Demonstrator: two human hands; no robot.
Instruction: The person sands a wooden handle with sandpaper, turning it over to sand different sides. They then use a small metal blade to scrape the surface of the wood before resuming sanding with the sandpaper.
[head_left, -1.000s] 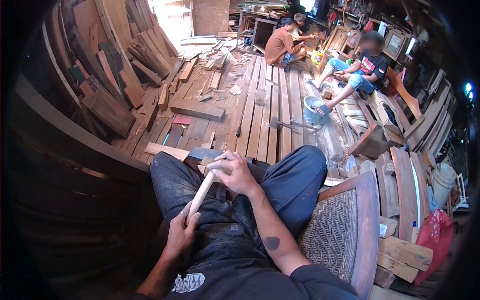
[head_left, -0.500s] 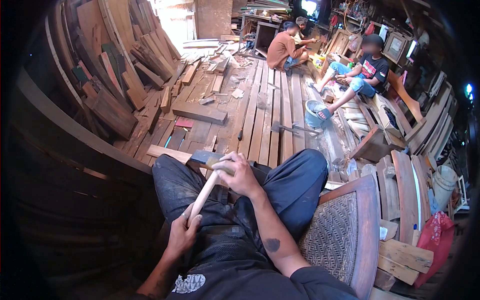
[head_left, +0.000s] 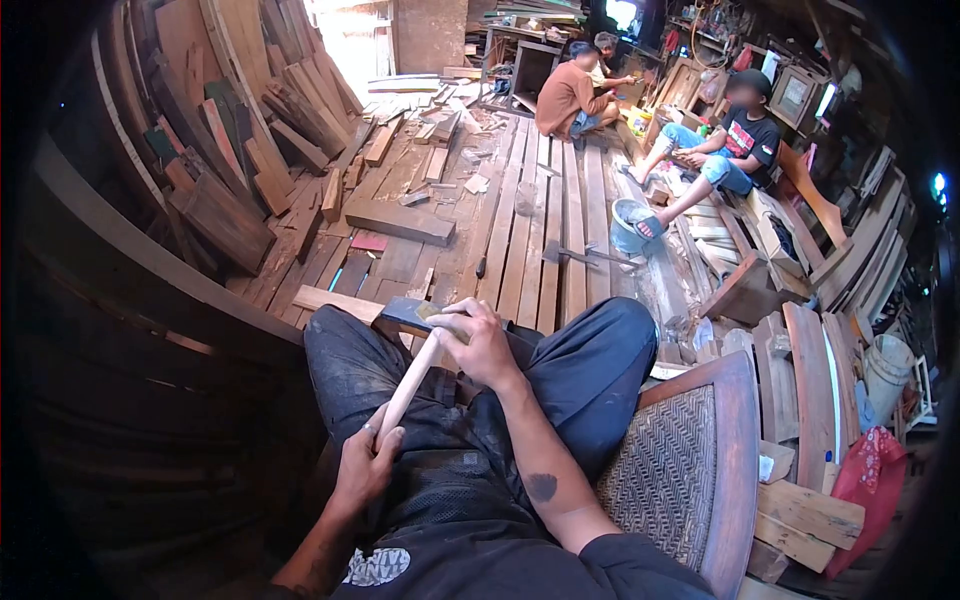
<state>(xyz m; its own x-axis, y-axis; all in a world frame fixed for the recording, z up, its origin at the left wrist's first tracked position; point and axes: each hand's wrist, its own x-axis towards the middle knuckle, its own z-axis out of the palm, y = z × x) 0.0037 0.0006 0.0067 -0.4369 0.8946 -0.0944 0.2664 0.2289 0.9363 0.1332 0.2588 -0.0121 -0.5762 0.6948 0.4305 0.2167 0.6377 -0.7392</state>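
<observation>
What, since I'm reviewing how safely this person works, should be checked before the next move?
1. Left hand grips the near end of the pale stick: ok.
2. Right hand holds the tan pad at the stick's far end: ok.
3. Tan pad lies flat against the wood: cannot tell, the fingers cover it.
4. Hands protected: not ok, no gloves on either.
5. Long-handled tool clear of the hands: ok, it lies on the floor beyond the legs.
6. Seated co-worker clear of the stick: ok, well beyond its far end.

stick [head_left: 412, 380], lower end hidden by left fingers [head_left: 390, 445], seated person [head_left: 750, 136], head [head_left: 748, 92] blurred
</observation>
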